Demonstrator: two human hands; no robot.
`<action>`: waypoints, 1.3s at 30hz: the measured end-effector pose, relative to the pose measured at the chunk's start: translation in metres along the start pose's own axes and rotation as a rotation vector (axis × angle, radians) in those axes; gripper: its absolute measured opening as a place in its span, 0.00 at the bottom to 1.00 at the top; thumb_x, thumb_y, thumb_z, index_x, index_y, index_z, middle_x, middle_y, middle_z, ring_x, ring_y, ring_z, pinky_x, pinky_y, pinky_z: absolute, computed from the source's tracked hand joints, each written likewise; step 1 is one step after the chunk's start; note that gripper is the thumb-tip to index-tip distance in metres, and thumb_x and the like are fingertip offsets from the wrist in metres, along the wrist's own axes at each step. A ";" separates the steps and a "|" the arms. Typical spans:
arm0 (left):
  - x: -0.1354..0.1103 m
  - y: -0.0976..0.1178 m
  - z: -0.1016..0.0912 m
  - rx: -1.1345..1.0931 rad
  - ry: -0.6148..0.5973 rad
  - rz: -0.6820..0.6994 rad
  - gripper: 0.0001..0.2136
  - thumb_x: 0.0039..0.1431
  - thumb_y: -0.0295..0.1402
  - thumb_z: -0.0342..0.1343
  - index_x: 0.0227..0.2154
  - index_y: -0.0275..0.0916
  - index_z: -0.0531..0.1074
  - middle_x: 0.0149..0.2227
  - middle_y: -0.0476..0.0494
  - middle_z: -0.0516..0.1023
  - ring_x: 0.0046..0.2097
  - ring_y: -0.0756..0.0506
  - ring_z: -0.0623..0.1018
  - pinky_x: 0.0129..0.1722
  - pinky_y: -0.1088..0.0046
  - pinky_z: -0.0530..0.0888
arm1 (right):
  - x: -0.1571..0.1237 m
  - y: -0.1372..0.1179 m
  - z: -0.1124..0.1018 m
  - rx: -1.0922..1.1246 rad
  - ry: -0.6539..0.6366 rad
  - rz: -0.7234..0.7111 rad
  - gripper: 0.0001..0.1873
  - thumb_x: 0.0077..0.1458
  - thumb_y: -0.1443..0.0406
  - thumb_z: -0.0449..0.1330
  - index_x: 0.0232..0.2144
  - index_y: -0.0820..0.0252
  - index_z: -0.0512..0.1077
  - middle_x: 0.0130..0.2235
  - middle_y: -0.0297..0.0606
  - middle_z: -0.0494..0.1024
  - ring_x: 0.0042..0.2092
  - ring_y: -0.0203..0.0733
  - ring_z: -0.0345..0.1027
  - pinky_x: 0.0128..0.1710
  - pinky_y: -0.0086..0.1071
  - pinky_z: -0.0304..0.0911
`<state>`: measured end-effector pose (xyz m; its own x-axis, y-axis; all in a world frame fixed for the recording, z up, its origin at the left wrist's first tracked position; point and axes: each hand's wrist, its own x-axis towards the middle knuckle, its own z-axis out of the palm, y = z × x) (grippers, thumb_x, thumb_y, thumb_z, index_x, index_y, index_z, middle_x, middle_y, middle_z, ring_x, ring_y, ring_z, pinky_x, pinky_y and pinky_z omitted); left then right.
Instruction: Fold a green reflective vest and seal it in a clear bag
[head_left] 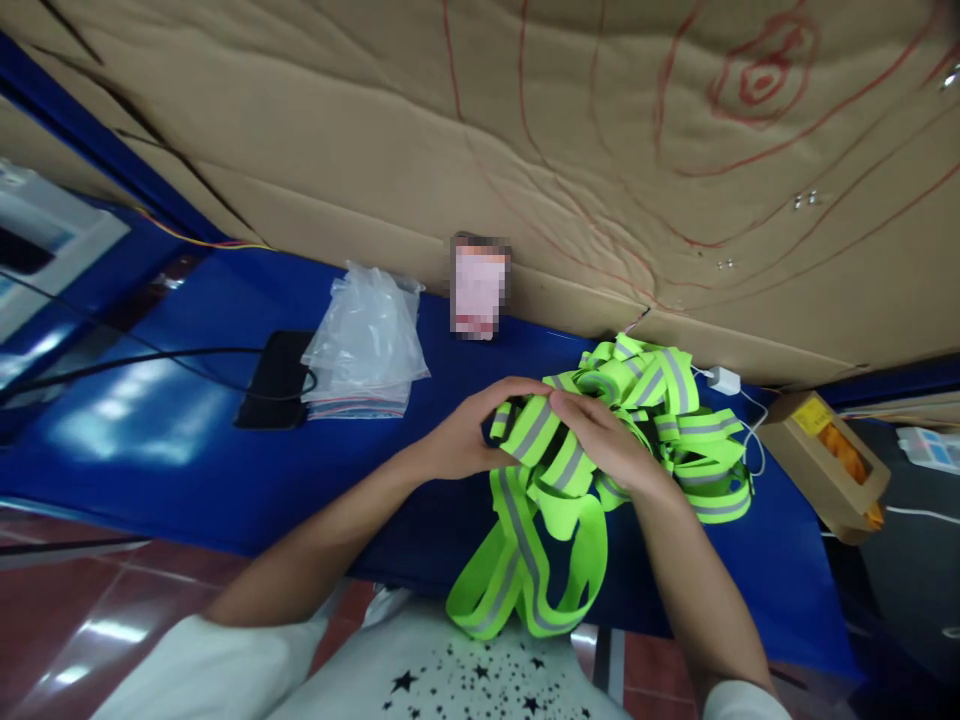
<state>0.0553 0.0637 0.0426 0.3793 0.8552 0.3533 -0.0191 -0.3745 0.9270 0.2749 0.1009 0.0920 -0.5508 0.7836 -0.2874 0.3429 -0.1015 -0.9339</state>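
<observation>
A tangled heap of neon yellow-green reflective straps [667,385] with grey stripes lies on the blue table, right of centre. My left hand [469,430] closes round a folded reflective strap [531,430] at the heap's left side, thumb and fingers on either side of it. From the right, my right hand [604,435] grips the same bundle, its fingertips close to those of my left hand. Long strap loops [525,570] hang down over the table's front edge towards my shirt. The fingers' undersides are partly hidden by the straps.
Clear plastic zip bags [367,340] lie left of my hands, beside a black phone-like device [274,380] with a cable. A blurred pink object [480,285] leans on the cardboard wall [337,130]. A white charger [724,380] and a cardboard box [821,465] are at right.
</observation>
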 end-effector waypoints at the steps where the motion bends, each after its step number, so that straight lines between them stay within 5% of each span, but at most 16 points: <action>1: 0.000 -0.001 -0.001 0.023 0.027 0.008 0.29 0.54 0.34 0.71 0.59 0.44 0.71 0.59 0.36 0.75 0.61 0.38 0.75 0.63 0.59 0.70 | 0.000 -0.002 0.001 -0.075 -0.007 -0.040 0.28 0.69 0.44 0.51 0.47 0.58 0.79 0.42 0.41 0.83 0.46 0.45 0.77 0.51 0.39 0.72; 4: 0.001 -0.002 -0.002 0.048 0.102 -0.018 0.24 0.54 0.36 0.72 0.53 0.40 0.74 0.53 0.36 0.79 0.55 0.40 0.79 0.57 0.64 0.74 | -0.005 -0.006 0.002 -0.292 -0.041 -0.175 0.30 0.69 0.43 0.49 0.53 0.58 0.75 0.52 0.45 0.79 0.55 0.47 0.74 0.59 0.42 0.69; 7: 0.000 0.001 0.002 0.059 0.166 -0.015 0.23 0.53 0.40 0.73 0.49 0.39 0.75 0.50 0.36 0.80 0.52 0.40 0.80 0.54 0.65 0.74 | -0.015 -0.005 0.000 -0.456 -0.068 -0.250 0.32 0.68 0.44 0.54 0.62 0.58 0.67 0.66 0.51 0.68 0.69 0.52 0.60 0.69 0.48 0.59; 10: -0.002 0.007 0.007 0.116 0.280 -0.041 0.21 0.51 0.42 0.73 0.44 0.38 0.76 0.46 0.39 0.81 0.47 0.42 0.80 0.49 0.67 0.74 | -0.026 -0.008 -0.005 -0.492 -0.030 -0.236 0.38 0.67 0.45 0.56 0.70 0.56 0.56 0.70 0.52 0.62 0.70 0.55 0.59 0.68 0.53 0.60; 13: -0.002 0.010 0.012 0.207 0.513 -0.254 0.18 0.52 0.43 0.73 0.37 0.37 0.75 0.32 0.50 0.77 0.34 0.48 0.75 0.35 0.73 0.70 | -0.037 -0.018 -0.006 -0.543 0.158 -0.313 0.49 0.60 0.46 0.65 0.73 0.50 0.47 0.72 0.50 0.58 0.68 0.56 0.62 0.65 0.54 0.64; 16: 0.003 0.009 0.016 -0.019 0.648 -0.440 0.18 0.51 0.45 0.73 0.34 0.36 0.75 0.29 0.52 0.75 0.30 0.51 0.71 0.32 0.75 0.68 | -0.042 -0.023 0.000 -0.738 0.238 -0.426 0.48 0.58 0.49 0.68 0.72 0.47 0.49 0.73 0.47 0.54 0.73 0.59 0.52 0.69 0.59 0.57; 20: 0.006 0.006 0.022 -0.603 0.553 -0.636 0.24 0.50 0.48 0.73 0.44 0.37 0.77 0.39 0.45 0.82 0.38 0.47 0.79 0.41 0.72 0.76 | -0.037 -0.016 0.008 -0.941 0.195 -0.443 0.37 0.63 0.65 0.62 0.71 0.52 0.56 0.72 0.50 0.57 0.72 0.62 0.53 0.68 0.63 0.57; 23: 0.002 0.005 0.022 -0.774 0.385 -0.691 0.32 0.45 0.54 0.73 0.48 0.39 0.77 0.43 0.40 0.83 0.40 0.43 0.82 0.40 0.70 0.78 | -0.033 -0.012 0.000 -0.814 0.210 -0.459 0.34 0.58 0.76 0.56 0.66 0.54 0.64 0.65 0.46 0.69 0.67 0.55 0.64 0.66 0.54 0.63; 28: -0.004 -0.001 0.014 -0.582 0.080 -0.383 0.45 0.45 0.52 0.75 0.65 0.46 0.64 0.60 0.33 0.75 0.57 0.33 0.79 0.50 0.61 0.79 | -0.036 -0.020 -0.020 -0.390 0.278 -0.262 0.15 0.64 0.57 0.63 0.50 0.54 0.75 0.44 0.38 0.83 0.41 0.47 0.79 0.43 0.40 0.75; 32: -0.002 -0.012 0.013 -0.105 0.182 -0.120 0.53 0.50 0.45 0.74 0.72 0.49 0.48 0.71 0.31 0.59 0.67 0.32 0.69 0.61 0.54 0.73 | -0.035 -0.026 -0.024 -0.133 0.187 -0.122 0.25 0.62 0.43 0.60 0.26 0.55 0.67 0.21 0.30 0.69 0.25 0.40 0.72 0.24 0.31 0.66; 35: -0.003 -0.015 0.013 0.143 0.315 0.053 0.56 0.51 0.48 0.73 0.73 0.50 0.41 0.74 0.30 0.48 0.71 0.31 0.61 0.66 0.51 0.68 | -0.032 -0.026 -0.023 -0.101 0.187 -0.080 0.34 0.58 0.38 0.60 0.19 0.54 0.54 0.17 0.26 0.56 0.19 0.35 0.64 0.17 0.28 0.53; 37: -0.005 -0.009 0.013 0.327 0.392 0.201 0.54 0.51 0.49 0.72 0.73 0.51 0.42 0.75 0.31 0.45 0.73 0.29 0.56 0.68 0.47 0.64 | -0.031 -0.024 -0.022 -0.128 0.176 -0.074 0.33 0.59 0.39 0.61 0.20 0.54 0.56 0.17 0.27 0.59 0.20 0.34 0.64 0.17 0.28 0.51; 39: -0.008 0.000 0.014 0.559 0.409 0.335 0.45 0.53 0.47 0.71 0.70 0.54 0.54 0.74 0.36 0.50 0.73 0.29 0.56 0.69 0.43 0.60 | -0.032 -0.022 -0.021 -0.189 0.147 -0.086 0.30 0.62 0.42 0.60 0.21 0.56 0.63 0.19 0.29 0.67 0.21 0.35 0.65 0.19 0.28 0.53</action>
<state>0.0648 0.0517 0.0383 0.0615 0.6877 0.7234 0.4393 -0.6695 0.5990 0.3012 0.0911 0.1258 -0.4720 0.8667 -0.1611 0.4429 0.0751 -0.8934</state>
